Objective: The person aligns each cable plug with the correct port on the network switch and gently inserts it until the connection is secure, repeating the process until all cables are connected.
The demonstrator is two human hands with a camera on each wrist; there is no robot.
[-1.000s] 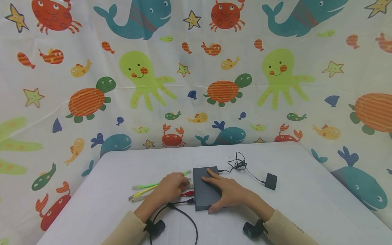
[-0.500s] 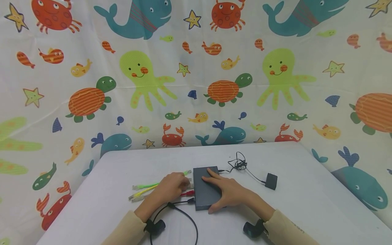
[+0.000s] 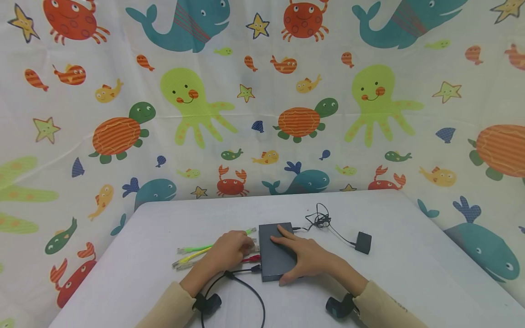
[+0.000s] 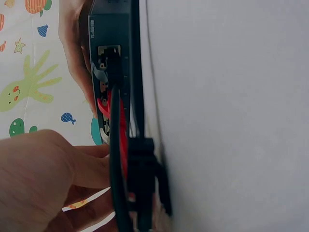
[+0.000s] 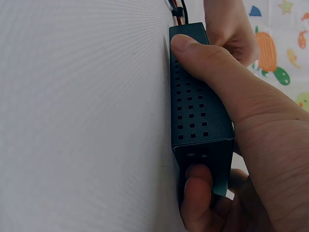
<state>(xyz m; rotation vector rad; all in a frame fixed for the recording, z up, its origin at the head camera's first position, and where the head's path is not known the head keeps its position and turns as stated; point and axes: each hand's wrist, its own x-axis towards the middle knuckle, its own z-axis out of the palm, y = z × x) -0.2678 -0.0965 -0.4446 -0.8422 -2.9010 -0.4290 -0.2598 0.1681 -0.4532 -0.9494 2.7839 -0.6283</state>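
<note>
A dark network switch lies on the white table. My right hand grips it: in the right wrist view the thumb presses the vented side and fingers curl at the end face. At the switch's port side, my left hand pinches a pale Ethernet cable, whose whitish plug shows at a port beyond the fingertips. A red Ethernet cable and a black one are plugged into neighbouring ports. The left hand and black cable hide much of the pinched cable.
A green cable and a yellow cable lie left of the switch, partly beneath the left hand. Behind the switch, a thin bundled black cord runs to a power adapter. A sea-animal patterned cloth hangs behind the table.
</note>
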